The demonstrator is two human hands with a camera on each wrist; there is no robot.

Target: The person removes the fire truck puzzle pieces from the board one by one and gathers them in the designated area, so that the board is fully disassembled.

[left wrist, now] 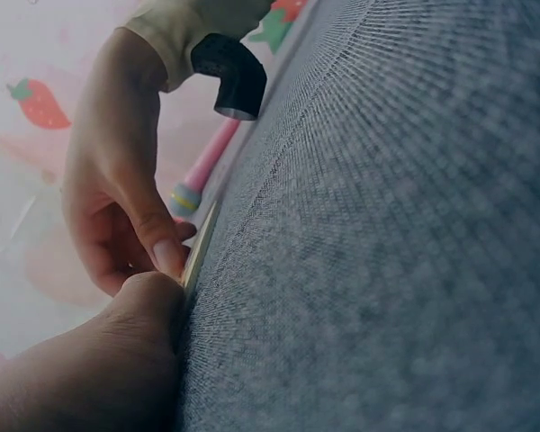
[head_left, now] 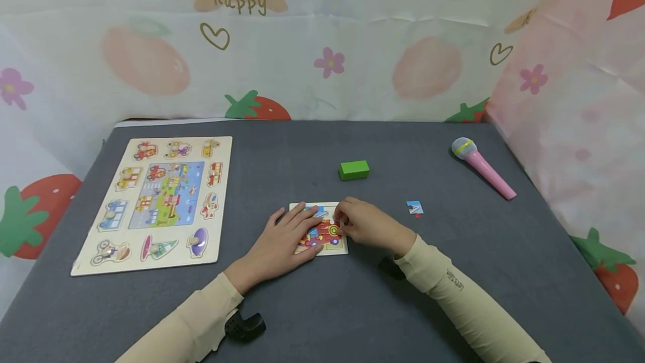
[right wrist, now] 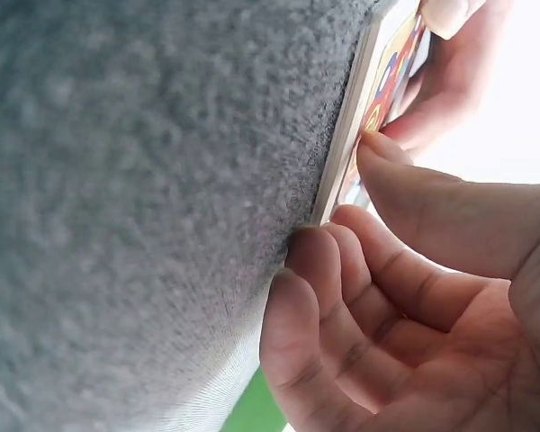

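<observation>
A small jigsaw puzzle (head_left: pixel 322 250) in a pale frame lies flat on the table, with a red vehicle in its picture. My left hand (head_left: pixel 286 241) rests on its left part with fingers spread, covering some of the picture. At the right edge, my right hand (head_left: pixel 372 224) has its fingers curled and grips the puzzle. The right wrist view shows the thumb (right wrist: pixel 414 193) on the picture side and the other fingertips along the edge of the layered board (right wrist: pixel 346 135). A loose blue and white puzzle piece (head_left: pixel 415 208) lies to the right of my right hand.
On the left lies a large wooden puzzle board (head_left: pixel 221 200) with vehicle shapes. A green block (head_left: pixel 354 170) sits beyond the small puzzle. A pink toy microphone (head_left: pixel 490 174) lies at the right, near the table's edge. A printed curtain (head_left: pixel 322 32) hangs behind the table.
</observation>
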